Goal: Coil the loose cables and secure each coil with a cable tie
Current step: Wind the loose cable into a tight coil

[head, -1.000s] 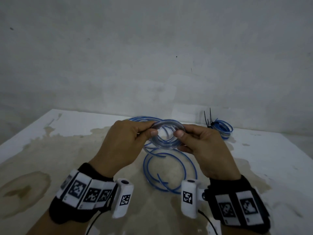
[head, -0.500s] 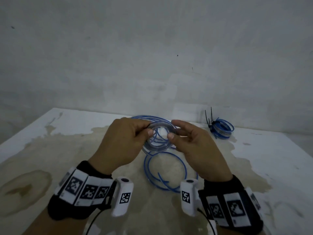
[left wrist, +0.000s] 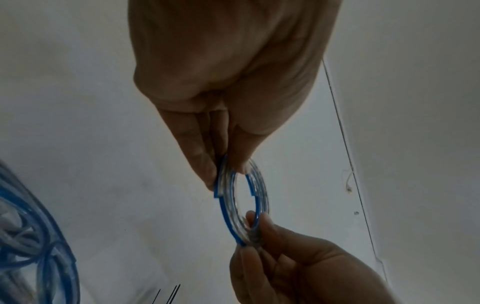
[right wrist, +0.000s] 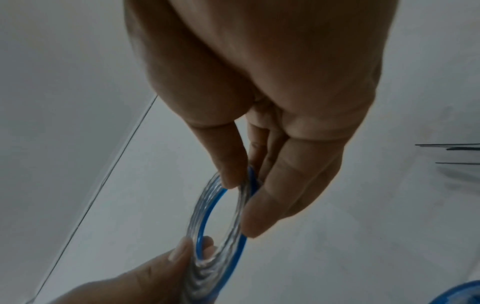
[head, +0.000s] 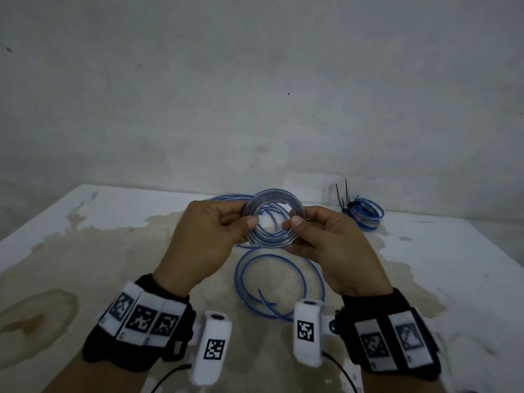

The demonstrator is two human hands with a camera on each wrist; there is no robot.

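Observation:
A small tight coil of clear and blue cable (head: 273, 219) is held up above the table between both hands. My left hand (head: 249, 221) pinches its left side between thumb and fingers. My right hand (head: 296, 222) pinches its right side the same way. In the left wrist view the coil (left wrist: 242, 202) stands edge-on, with two cut blue ends showing. The right wrist view shows the same coil (right wrist: 221, 218) gripped from above and below. Loose blue cable loops (head: 279, 285) lie on the table under the hands.
A finished blue coil (head: 365, 215) with black cable ties (head: 343, 195) sticking up lies at the back right near the wall. More loose blue cable (head: 231, 197) lies behind the left hand. The table top (head: 85, 251) is white and stained brown.
Both hands have lifted the small coil a little higher and turned it more upright. The right thumb, off the coil half a second ago, now pinches its right side again.

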